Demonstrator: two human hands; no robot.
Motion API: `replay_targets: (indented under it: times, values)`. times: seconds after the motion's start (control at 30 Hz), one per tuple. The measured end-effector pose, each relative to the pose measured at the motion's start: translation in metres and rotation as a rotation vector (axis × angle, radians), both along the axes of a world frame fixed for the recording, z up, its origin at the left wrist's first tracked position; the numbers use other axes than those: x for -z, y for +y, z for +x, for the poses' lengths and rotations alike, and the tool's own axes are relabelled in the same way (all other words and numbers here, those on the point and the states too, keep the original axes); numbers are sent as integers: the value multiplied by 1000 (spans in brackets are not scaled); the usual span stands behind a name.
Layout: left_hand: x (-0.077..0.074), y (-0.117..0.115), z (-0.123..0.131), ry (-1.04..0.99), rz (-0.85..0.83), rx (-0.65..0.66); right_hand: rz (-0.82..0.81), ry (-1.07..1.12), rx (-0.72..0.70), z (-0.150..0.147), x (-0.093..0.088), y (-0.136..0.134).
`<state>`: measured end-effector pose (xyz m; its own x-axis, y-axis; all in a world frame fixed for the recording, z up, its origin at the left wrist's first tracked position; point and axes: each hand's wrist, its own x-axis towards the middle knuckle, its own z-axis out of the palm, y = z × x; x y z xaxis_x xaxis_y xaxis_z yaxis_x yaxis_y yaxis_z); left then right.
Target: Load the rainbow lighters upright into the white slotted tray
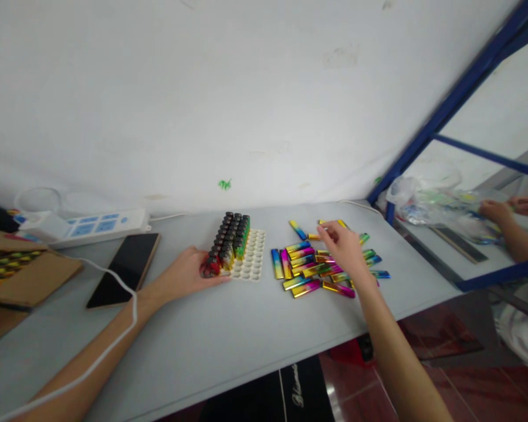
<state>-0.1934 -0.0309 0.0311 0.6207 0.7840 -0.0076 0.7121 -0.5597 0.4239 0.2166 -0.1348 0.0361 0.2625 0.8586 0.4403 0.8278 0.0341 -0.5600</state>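
A white tray (254,253) with rows of round holes stands on the grey table. Dark-topped lighter-like pieces (233,231), with red, yellow and green bodies, stand upright in its left part; the right-hand holes show bare. My left hand (182,274) is closed round the tray's front left corner, beside the red pieces (210,267). To the right lies a loose pile of shiny tubes (301,264) in yellow, pink, blue and green. My right hand (345,246) is over the back of this pile, its fingertips pinched together; what they hold is too small to make out.
At the left are a phone (125,266), a power strip (101,225), an open cardboard box (39,278) and a white cable crossing my left forearm. A blue metal frame (422,140) rises at the right. Beyond it, another person's hands (499,212) are near plastic bags (440,205).
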Motion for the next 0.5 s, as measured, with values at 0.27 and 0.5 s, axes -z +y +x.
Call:
replay_targets:
  times: [0.27,0.5]
  values:
    - [0,-1,0,7,9,-8,15,-147,373,132,49,-38]
    - [0,0,1,24,17,0,-157,-223,311,120,84,-24]
